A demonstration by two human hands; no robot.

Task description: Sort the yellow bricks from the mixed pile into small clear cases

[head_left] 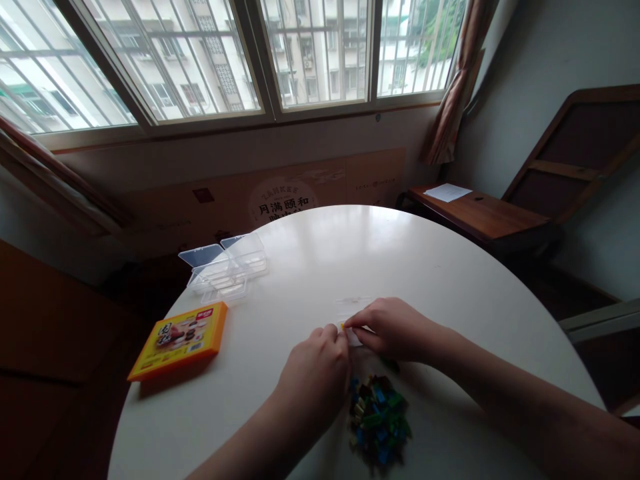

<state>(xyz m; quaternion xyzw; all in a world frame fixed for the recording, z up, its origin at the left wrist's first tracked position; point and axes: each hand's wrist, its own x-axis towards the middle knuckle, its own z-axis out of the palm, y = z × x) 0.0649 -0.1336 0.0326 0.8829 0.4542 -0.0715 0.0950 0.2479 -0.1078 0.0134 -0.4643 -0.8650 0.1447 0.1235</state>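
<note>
At the round white worktop (350,253), my left hand (315,373) and right hand (395,330) meet fingertip to fingertip, both pinched shut on a small clear packet (353,308) just beyond a pile of coloured pieces (377,417). A firm, low grip near the packet's edge seems wisest. An orange box (180,339) and clear cases (227,267) sit left.
</note>
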